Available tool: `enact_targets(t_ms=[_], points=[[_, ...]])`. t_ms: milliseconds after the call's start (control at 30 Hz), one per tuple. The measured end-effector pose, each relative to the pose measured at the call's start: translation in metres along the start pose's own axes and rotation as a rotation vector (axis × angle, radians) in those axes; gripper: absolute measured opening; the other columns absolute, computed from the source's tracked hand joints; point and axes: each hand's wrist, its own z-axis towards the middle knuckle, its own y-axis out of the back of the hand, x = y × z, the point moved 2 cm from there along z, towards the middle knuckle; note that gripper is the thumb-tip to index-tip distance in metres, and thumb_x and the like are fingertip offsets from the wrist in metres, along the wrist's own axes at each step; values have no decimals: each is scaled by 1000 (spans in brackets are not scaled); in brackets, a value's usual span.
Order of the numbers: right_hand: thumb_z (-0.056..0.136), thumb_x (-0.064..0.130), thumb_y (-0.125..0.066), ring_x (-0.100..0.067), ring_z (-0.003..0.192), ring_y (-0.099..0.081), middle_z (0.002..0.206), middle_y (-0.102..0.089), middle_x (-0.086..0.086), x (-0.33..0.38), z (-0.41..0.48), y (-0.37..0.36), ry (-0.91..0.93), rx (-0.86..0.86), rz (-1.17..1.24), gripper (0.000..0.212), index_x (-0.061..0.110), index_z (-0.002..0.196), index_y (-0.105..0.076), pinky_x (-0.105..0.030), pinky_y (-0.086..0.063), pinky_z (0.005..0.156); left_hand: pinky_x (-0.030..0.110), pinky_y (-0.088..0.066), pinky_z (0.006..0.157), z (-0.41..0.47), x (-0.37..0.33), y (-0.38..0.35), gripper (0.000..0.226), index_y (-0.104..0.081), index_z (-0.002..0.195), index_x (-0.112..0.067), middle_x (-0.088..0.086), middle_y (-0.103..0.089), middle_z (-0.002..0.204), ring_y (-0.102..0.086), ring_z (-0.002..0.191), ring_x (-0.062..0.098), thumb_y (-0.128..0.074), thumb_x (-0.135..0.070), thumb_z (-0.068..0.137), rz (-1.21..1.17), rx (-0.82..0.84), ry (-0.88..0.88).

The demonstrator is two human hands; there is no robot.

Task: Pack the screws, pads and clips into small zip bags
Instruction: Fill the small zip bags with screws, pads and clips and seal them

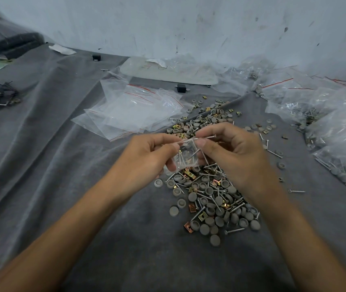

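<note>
Above the grey cloth, my left hand (146, 154) and my right hand (233, 150) hold one small clear zip bag (185, 155) between them. Each hand pinches a side of its top edge. Inside the bag are several screws and a brass clip. A loose screw (207, 137) lies across my right fingertips. Beneath the hands spreads a pile of grey round pads (210, 209), silver screws (234, 230) and brass clips (188, 226).
A stack of empty zip bags (134, 110) with red strips lies beyond my left hand. Filled bags (340, 131) are heaped on the right. A pale board (168, 70) rests by the wall at the back. Black ties (1, 94) lie far left.
</note>
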Motion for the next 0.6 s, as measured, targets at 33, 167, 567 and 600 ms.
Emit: enact_targets(t_ms=[33, 167, 567, 600], points=[[92, 7, -72, -20, 69, -73, 82, -74, -7, 0, 0, -3, -5, 4, -5, 11, 15, 98, -73, -32, -63, 64, 17, -42, 47, -1, 0, 0, 19, -76, 101, -24, 2, -67, 59, -50, 48, 7, -58, -17, 100, 2, 1, 1], [94, 5, -70, -19, 69, -73, 83, -73, -8, 2, -1, -9, -38, 16, 8, 13, 17, 96, -73, -26, -60, 62, 19, -42, 47, -2, -2, 0, 19, -76, 102, -25, 2, -68, 61, -50, 50, 10, -58, -19, 100, 10, 4, 4], [92, 8, -73, -17, 61, -71, 78, -74, -4, 4, 0, -8, -47, 37, -34, 11, 17, 97, -75, -27, -56, 48, 18, -42, 47, -2, -3, 1, 20, -76, 102, -27, 2, -69, 63, -50, 49, 9, -58, -20, 100, 0, 9, 4], [91, 7, -73, -17, 62, -71, 78, -75, -5, 4, 0, -8, -58, 43, -25, 11, 17, 96, -76, -27, -55, 48, 18, -42, 47, -2, -2, 1, 20, -76, 102, -27, 2, -68, 63, -50, 49, 9, -58, -19, 100, 0, 9, 4]])
